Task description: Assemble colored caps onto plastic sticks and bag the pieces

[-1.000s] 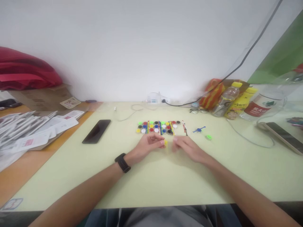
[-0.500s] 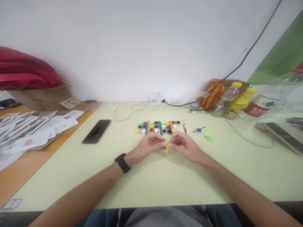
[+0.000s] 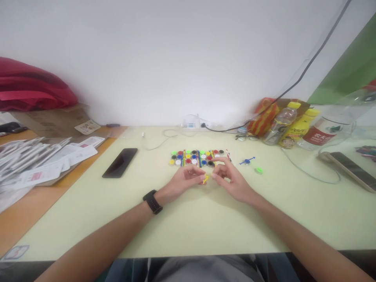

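Over the bench [image 3: 188, 235], the left hand [image 3: 184, 180] is pinching a small yellow piece [image 3: 206, 179], apparently adjusting it; the right hand [image 3: 232, 181] is hovering beside it, whether gripping anything unclear. Continuing is likely calling for fingertip precision.

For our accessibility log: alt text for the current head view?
A person's left hand pinches a small yellow piece, the right hand close beside it, over a pale table. Beyond them sit rows of coloured discs.
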Demonstrator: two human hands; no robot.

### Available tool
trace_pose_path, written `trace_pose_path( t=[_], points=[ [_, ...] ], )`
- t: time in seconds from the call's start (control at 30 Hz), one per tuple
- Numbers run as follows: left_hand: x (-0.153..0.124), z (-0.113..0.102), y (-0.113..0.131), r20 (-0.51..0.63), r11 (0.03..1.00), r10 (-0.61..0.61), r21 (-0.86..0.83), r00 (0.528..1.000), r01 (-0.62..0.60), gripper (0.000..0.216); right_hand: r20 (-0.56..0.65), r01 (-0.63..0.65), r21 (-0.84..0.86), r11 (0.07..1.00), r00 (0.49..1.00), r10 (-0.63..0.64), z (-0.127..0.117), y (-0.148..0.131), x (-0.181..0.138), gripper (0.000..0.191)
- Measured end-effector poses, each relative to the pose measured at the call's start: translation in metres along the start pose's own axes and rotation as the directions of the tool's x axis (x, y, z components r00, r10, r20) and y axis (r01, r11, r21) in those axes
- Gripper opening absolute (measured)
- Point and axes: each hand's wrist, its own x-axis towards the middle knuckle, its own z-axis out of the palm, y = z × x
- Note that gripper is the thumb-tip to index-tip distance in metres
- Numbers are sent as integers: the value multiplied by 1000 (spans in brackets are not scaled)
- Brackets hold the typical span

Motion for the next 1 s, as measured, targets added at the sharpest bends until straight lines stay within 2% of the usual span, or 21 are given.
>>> trace_pose_path(
  t=[0.13,0.2,0.23,0.27,0.3,0.37,0.43,0.5,0.63,0.77,1.0],
  points=[
    [1,-2,-3,-18,1000,11,-7,1000,-11,30,-72,-31,5,1000,997,31,3,1,0,72],
    [1,-3,-4,-32,1000,12,-2,999,-12,30,-114,-52,8,999,992,53,4,3,0,71],
    [1,-3,-4,-38,1000,10,7,999,-9,31,-125,-65,7,998,990,65,3,4,0,59],
    [1,-3,-4,-44,1000,7,18,999,-6,31,-102,-83,9,997,991,83,1,5,0,44],
    [1,-3,-3,-49,1000,4,29,999,-2,32,-43,-101,20,995,994,101,-1,5,1,41],
    [0,-3,-2,-54,999,-1,44,999,4,32,120,-123,63,990,986,114,-5,5,1,67],
    [0,-3,0,-57,999,-6,42,998,8,32,214,-115,108,987,973,90,-8,3,2,75],
    [0,-2,0,-54,999,-8,35,999,10,32,168,-89,120,989,984,68,-8,0,3,69],
    [0,-3,0,-45,999,-2,43,999,4,32,76,-103,130,986,993,94,-2,-5,3,42],
    [0,-1,2,-21,999,-8,47,1000,9,31,87,-96,153,984,993,83,2,-7,3,37],
    [-1,2,4,21,999,-11,50,1000,9,31,108,-80,75,994,992,71,1,-7,2,32]
  ],
)
